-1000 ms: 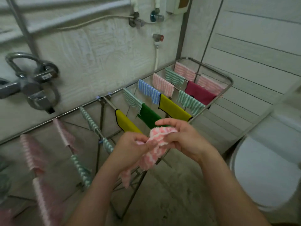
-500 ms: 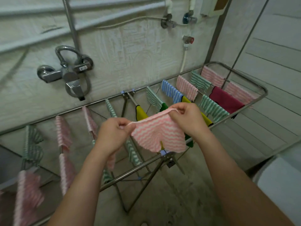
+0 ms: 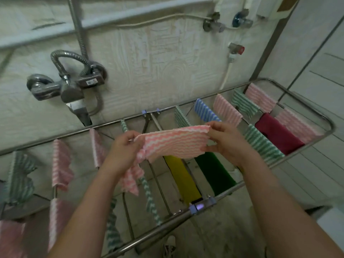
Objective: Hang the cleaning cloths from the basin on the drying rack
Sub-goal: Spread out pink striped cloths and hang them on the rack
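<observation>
One bare rail (image 3: 158,185) of the steel drying rack (image 3: 74,133) lies open beneath the held pink-and-white striped cloth (image 3: 176,144), flanked by a green-and-white striped cloth (image 3: 149,200) and a plain yellow cloth (image 3: 183,179).

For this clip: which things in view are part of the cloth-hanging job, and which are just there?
Job: pink striped cloth, stretched between left hand and right hand; drying rack; hung on it already, among others, yellow cloth and maroon cloth.
Just there: shower tap, shower hose, red-capped valve on the wall.
</observation>
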Demonstrator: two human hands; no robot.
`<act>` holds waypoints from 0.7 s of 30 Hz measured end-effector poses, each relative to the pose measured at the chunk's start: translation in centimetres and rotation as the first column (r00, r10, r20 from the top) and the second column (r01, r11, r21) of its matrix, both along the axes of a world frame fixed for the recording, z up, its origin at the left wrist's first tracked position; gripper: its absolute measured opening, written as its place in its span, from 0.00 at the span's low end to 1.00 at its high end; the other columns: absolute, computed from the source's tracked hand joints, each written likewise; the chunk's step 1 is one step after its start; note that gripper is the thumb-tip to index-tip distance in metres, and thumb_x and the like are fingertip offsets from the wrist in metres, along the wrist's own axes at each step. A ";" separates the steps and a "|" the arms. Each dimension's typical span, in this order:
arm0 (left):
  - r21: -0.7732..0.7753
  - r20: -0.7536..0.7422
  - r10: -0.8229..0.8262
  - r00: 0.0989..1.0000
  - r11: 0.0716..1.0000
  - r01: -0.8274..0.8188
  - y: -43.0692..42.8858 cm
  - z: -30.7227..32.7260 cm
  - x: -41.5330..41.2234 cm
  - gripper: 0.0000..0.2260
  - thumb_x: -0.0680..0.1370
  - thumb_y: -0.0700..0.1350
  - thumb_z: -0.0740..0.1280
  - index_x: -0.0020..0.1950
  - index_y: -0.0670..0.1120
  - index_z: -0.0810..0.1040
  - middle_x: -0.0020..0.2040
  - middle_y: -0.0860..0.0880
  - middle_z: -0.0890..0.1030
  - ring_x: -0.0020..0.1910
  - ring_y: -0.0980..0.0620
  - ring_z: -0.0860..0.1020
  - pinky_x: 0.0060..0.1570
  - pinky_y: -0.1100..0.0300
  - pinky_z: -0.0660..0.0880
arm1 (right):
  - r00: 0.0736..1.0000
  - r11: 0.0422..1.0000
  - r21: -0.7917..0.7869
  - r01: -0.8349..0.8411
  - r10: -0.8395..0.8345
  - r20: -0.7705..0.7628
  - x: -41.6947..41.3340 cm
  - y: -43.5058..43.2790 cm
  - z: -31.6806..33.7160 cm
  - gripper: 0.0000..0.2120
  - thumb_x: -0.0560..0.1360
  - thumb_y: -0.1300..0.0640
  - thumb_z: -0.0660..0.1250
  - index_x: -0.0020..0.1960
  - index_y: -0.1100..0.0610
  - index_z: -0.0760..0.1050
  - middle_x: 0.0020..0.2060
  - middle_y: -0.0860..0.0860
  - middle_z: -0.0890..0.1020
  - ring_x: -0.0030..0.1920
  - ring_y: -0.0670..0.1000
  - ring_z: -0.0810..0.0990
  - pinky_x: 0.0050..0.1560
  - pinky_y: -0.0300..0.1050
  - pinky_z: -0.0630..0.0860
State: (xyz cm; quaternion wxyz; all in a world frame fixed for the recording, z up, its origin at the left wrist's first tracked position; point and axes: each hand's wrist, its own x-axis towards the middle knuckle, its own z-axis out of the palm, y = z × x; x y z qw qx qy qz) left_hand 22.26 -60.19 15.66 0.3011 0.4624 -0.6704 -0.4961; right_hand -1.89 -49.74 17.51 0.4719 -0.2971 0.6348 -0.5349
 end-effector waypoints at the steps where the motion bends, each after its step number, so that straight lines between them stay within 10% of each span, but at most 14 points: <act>1: 0.077 -0.081 -0.029 0.996 0.996 0.035 -0.5 0.1 0.1 0.11 0.78 0.42 0.65 0.35 0.49 0.76 0.30 0.54 0.76 0.27 0.59 0.72 0.30 0.60 0.68 | 0.995 0.999 -0.042 0.030 -0.026 0.096 0.0 -0.5 -0.1 0.04 0.79 0.65 0.60 0.48 0.61 0.74 0.41 0.55 0.78 0.42 0.50 0.80 0.34 0.42 0.80; 6: 0.393 -0.329 -0.041 0.943 0.903 0.176 -4.0 0.4 0.2 0.05 0.73 0.46 0.67 0.39 0.47 0.80 0.34 0.49 0.81 0.30 0.55 0.77 0.32 0.65 0.74 | 0.985 0.993 -0.110 0.052 -0.033 0.168 -1.1 -5.1 -0.4 0.05 0.79 0.61 0.61 0.45 0.58 0.75 0.32 0.50 0.81 0.30 0.45 0.80 0.28 0.39 0.79; 9: 0.236 0.052 -0.023 0.998 0.972 0.010 -7.2 -0.9 -1.1 0.10 0.78 0.46 0.66 0.37 0.47 0.77 0.30 0.51 0.77 0.27 0.55 0.72 0.27 0.64 0.67 | 0.994 0.996 0.048 0.081 -0.078 -0.074 -1.4 -8.9 -2.2 0.09 0.79 0.54 0.64 0.43 0.56 0.76 0.34 0.50 0.78 0.31 0.45 0.78 0.28 0.39 0.79; 13: -0.066 0.562 0.020 0.827 0.998 0.021 -12.4 -4.2 -4.2 0.11 0.78 0.48 0.63 0.38 0.45 0.76 0.36 0.46 0.80 0.37 0.46 0.78 0.36 0.57 0.70 | 0.918 0.961 0.234 0.148 -0.045 -0.394 -1.6 -14.8 -7.6 0.12 0.80 0.54 0.61 0.41 0.58 0.74 0.34 0.51 0.74 0.30 0.49 0.77 0.31 0.48 0.82; 21: -0.171 0.797 0.111 0.593 0.984 0.046 -18.1 -8.2 -6.7 0.13 0.78 0.50 0.57 0.52 0.47 0.79 0.54 0.42 0.81 0.53 0.41 0.79 0.44 0.56 0.70 | 0.688 0.958 0.252 0.141 0.088 -0.721 -3.4 -22.7 -12.4 0.14 0.81 0.53 0.55 0.50 0.61 0.74 0.48 0.60 0.81 0.51 0.60 0.78 0.46 0.46 0.69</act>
